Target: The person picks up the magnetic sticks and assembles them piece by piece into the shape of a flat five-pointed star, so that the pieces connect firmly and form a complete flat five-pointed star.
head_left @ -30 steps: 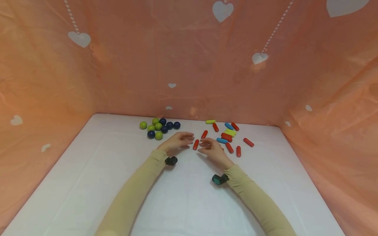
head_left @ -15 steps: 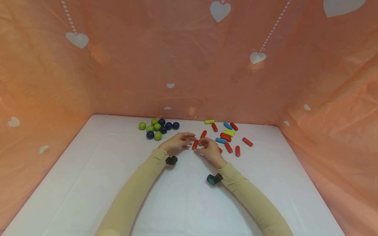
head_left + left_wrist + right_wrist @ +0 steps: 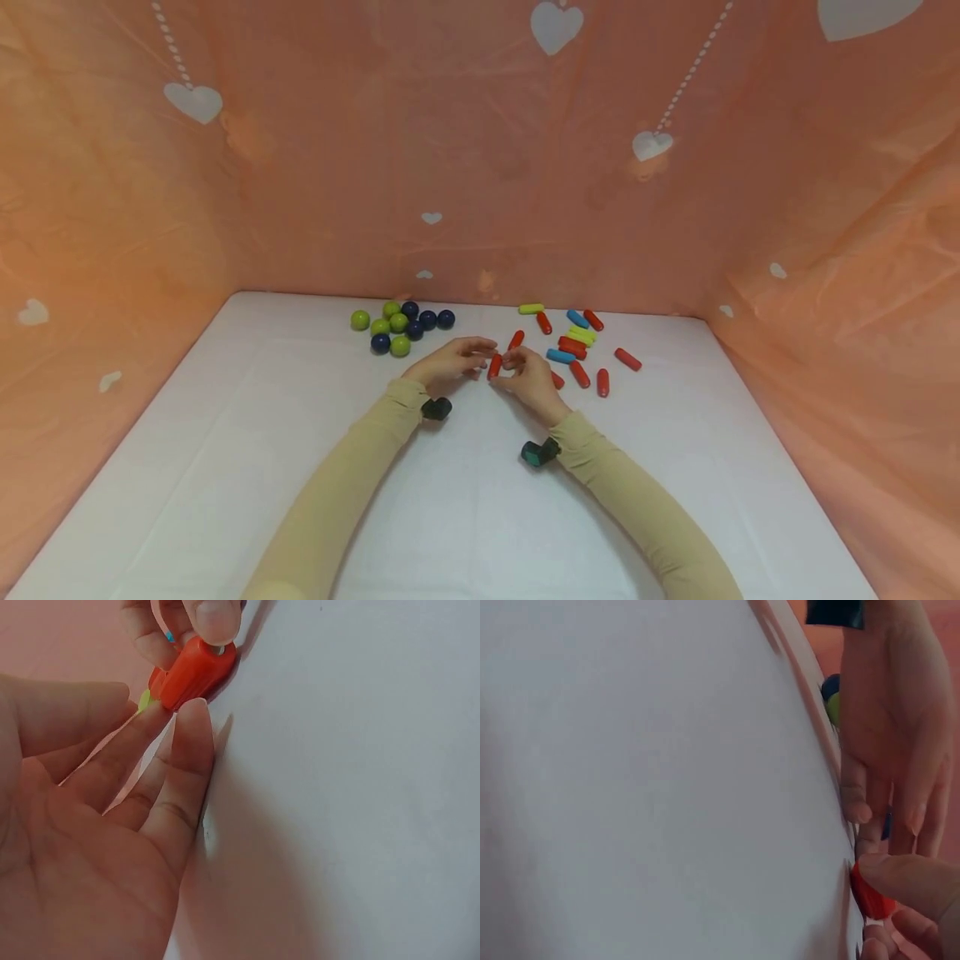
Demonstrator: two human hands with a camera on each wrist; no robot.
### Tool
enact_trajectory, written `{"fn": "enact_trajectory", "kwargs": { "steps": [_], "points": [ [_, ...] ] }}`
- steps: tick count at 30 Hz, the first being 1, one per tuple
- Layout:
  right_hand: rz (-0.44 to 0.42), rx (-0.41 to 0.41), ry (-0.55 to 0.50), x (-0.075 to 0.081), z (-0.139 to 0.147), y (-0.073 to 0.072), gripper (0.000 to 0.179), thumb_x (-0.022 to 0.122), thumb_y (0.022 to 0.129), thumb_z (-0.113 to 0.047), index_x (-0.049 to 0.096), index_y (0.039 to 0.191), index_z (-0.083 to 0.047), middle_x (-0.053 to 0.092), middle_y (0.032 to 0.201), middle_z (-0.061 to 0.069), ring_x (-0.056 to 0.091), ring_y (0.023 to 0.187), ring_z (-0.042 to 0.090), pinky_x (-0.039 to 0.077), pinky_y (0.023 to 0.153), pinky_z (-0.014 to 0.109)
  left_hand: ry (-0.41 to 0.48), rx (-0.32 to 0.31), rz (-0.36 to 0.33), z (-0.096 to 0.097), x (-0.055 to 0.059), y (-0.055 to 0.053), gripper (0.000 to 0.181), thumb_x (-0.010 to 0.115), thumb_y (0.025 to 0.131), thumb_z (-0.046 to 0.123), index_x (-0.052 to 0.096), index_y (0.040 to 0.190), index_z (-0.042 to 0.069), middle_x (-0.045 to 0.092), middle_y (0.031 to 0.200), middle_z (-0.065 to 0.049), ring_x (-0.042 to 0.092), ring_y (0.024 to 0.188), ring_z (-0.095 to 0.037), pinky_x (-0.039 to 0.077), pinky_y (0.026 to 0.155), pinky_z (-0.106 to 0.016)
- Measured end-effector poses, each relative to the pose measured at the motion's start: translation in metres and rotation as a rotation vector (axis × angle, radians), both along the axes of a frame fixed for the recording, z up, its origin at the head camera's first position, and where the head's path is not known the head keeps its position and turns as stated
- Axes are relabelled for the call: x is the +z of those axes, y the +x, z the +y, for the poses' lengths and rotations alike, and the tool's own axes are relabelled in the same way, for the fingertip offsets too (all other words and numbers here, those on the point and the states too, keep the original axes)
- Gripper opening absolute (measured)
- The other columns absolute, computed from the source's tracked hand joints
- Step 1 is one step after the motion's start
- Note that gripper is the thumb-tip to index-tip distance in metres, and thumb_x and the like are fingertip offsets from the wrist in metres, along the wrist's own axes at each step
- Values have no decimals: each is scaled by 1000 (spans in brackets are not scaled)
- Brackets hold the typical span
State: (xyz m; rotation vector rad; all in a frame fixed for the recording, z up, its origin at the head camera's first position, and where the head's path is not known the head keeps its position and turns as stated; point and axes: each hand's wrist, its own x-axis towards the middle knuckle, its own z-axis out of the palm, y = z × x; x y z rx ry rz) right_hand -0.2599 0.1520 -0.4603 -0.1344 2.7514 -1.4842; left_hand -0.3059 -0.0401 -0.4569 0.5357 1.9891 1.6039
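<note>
In the head view a red capsule-shaped piece lies between the two hands at the middle back of the white table. My right hand holds this piece, thumb against its near end and fingers curled on the far side. My left hand faces it from the left with relaxed, spread fingers and nothing gripped. In the left wrist view its fingertips come right up to the red piece. Just behind, another red capsule lies on the table.
Several red, blue and yellow capsule pieces lie scattered to the right of the right hand. Several green and dark blue balls are clustered beyond the left hand. An orange curtain with white hearts surrounds the table.
My right hand has moved left and closed in on the red capsule-shaped piece, its thumb and fingers now at it. The left hand has stayed almost still.
</note>
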Motion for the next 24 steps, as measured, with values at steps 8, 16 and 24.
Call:
{"fn": "enact_trajectory", "kwargs": {
  "steps": [8, 16, 24],
  "points": [
    [-68, 37, -29, 1, 10, 2, 37, 76, 88, -6, 64, 123, -6, 70, 114, 13, 61, 89, 20, 56, 80, 24, -32, 73, -9, -8, 0, 4, 47, 50, 104, 4, 43, 150, 1, 54, 145, -23, 62, 112, -22, 56, 97, -29],
    [-70, 58, -3, 3, 14, 2, 33, 72, 91, -5, 66, 124, -7, 71, 116, 12, 62, 97, 23, 56, 88, 30, -82, 80, 47, -17, 7, 16, 48, 57, 101, 8, 46, 147, -1, 58, 140, -24, 65, 112, -26, 52, 107, -39],
    [-49, 86, 5, -1, 16, 0, 32, 66, 93, -2, 66, 125, -7, 71, 119, 11, 61, 105, 25, 55, 96, 37, -163, 79, 94, -20, 7, 22, 47, 62, 98, 8, 52, 143, -2, 63, 134, -21, 59, 123, -30, 47, 113, -45]
  ]
}}
